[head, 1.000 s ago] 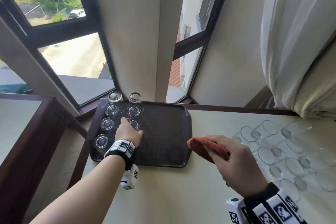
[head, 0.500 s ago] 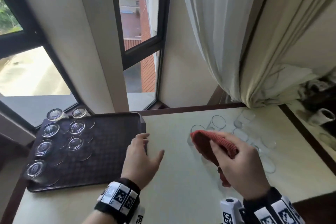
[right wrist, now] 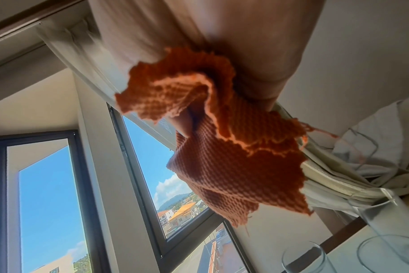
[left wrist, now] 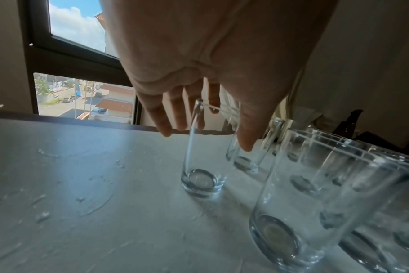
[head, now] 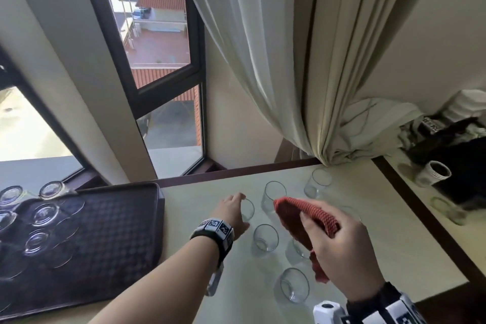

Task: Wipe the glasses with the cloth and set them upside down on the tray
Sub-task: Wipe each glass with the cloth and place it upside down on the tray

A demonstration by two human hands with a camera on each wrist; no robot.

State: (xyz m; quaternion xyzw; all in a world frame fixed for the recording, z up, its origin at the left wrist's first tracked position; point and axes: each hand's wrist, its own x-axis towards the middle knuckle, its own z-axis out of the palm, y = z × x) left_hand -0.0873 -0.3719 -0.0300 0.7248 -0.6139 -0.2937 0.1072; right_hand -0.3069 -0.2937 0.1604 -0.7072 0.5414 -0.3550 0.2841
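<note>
A dark tray [head: 113, 239] lies on the pale table at the left, with several clear glasses [head: 44, 213] upside down along its left side. Several upright glasses [head: 265, 238] stand on the table to the right. My left hand [head: 240, 205] reaches over the leftmost upright glass [left wrist: 201, 177]. Its straight fingers [left wrist: 166, 122] hang behind the rim and the thumb in front, while the glass stands on the table. My right hand [head: 339, 244] grips a bunched red cloth [head: 305, 216] [right wrist: 234, 157] just above the glasses.
A pale curtain [head: 289, 60] hangs down to the table's back right corner. Windows and a wall pillar close off the back. Past the table's dark wooden right edge [head: 420, 218] stand a paper cup [head: 434, 173] and dark clutter. Water marks [left wrist: 93, 203] spot the tabletop.
My left hand left the glasses on the tray and crossed right over the table to the leftmost upright glass. The view swung right. The right hand kept the cloth.
</note>
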